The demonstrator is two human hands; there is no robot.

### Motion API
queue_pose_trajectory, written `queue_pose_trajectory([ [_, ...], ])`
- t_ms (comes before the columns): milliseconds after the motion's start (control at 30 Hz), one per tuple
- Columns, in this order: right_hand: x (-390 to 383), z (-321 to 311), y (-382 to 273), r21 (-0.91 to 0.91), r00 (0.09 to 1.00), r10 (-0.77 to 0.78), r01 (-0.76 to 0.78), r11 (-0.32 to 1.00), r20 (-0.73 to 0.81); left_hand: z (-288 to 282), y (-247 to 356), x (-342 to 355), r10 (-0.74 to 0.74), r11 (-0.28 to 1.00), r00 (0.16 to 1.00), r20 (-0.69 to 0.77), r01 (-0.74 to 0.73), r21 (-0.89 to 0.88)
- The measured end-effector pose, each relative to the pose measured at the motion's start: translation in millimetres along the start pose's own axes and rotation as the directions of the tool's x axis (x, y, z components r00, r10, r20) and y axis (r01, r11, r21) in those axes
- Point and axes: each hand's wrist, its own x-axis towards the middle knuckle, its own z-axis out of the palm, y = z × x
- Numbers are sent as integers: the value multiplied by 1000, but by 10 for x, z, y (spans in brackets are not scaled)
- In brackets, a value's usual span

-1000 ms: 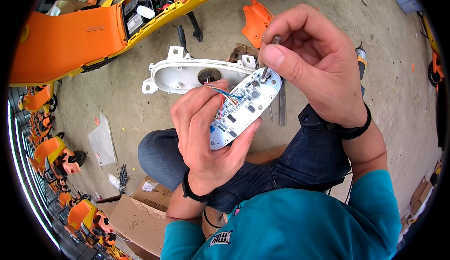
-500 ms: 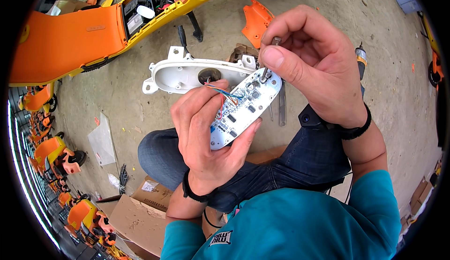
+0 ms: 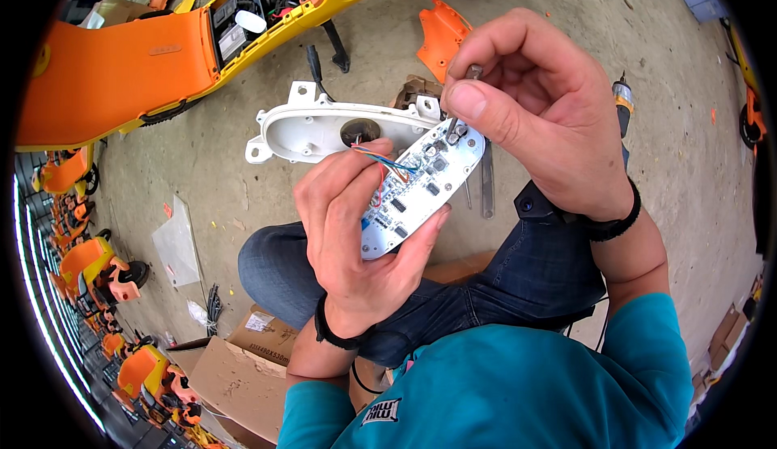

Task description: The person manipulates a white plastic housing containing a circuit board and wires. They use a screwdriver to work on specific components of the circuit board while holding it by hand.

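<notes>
My left hand (image 3: 344,226) is closed round the lower end of a white circuit board (image 3: 425,186), which is tilted up to the right. Thin coloured wires (image 3: 387,160) run from the board past my left fingertips toward a white oval housing (image 3: 303,129) just beyond it. Between thumb and forefinger, my right hand (image 3: 542,113) pinches a thin metal tool, likely a screwdriver bit (image 3: 474,71). Its lower tip is at the board's upper end, beside small silvery round components. My fingers partly hide the tool and the board's left edge.
A yellow and orange scooter body (image 3: 137,68) lies across the far left. An orange panel (image 3: 443,36) rests on the floor ahead. Right of the board are a wrench (image 3: 487,186) and a power screwdriver (image 3: 622,101). A cardboard box (image 3: 239,380) stands at my left.
The tool's tip has shifted slightly left on the board's upper end, and my right fingertips moved a little with it. My left hand keeps its hold on the board.
</notes>
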Motion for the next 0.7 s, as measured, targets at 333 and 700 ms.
queue_pose_trajectory([
  [333, 3, 1, 7, -13, 1000, -27, 27, 1000, -9, -20, -20, -14, 13, 1000, 999, 34, -14, 20],
  [700, 4, 1, 19, 7, 1000, -29, 29, 1000, -2, -13, -19, -12, 12, 1000, 999, 29, -13, 11],
])
